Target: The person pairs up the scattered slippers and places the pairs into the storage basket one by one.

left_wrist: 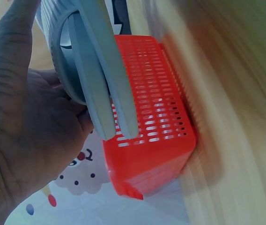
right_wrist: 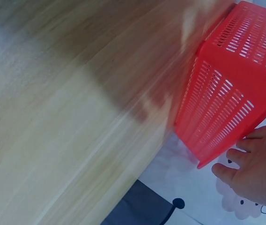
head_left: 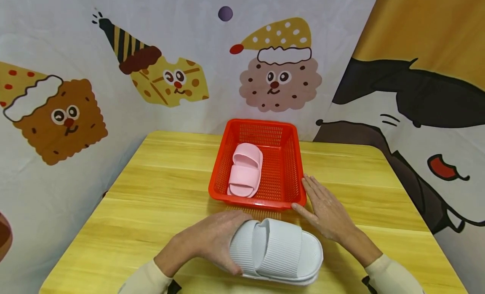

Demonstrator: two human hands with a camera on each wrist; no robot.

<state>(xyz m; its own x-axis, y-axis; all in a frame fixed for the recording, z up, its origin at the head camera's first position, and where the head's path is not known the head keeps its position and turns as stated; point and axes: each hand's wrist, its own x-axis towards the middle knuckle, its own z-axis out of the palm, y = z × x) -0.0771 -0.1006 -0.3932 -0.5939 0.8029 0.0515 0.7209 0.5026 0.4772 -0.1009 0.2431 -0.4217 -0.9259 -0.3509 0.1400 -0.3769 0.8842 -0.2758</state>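
Note:
My left hand (head_left: 216,239) grips a pair of pale grey slide slippers (head_left: 282,249) by one end, fingers over the far side and thumb on the near side. In the left wrist view the two grey soles (left_wrist: 93,84) lie close together, edge-on, in front of the basket. A red plastic basket (head_left: 261,204) stands just beyond them. Its left part holds pink slide slippers (head_left: 244,176), pushed one into the other. My right hand (head_left: 327,209), fingers extended, touches the basket's near right corner and side; the right wrist view has its fingers (right_wrist: 238,157) along the rim.
The basket stands on a yellow wood-grain table (head_left: 163,188), towards its back edge. Behind the table hangs a pale cloth (head_left: 212,45) printed with cartoon figures. The basket's walls are slotted.

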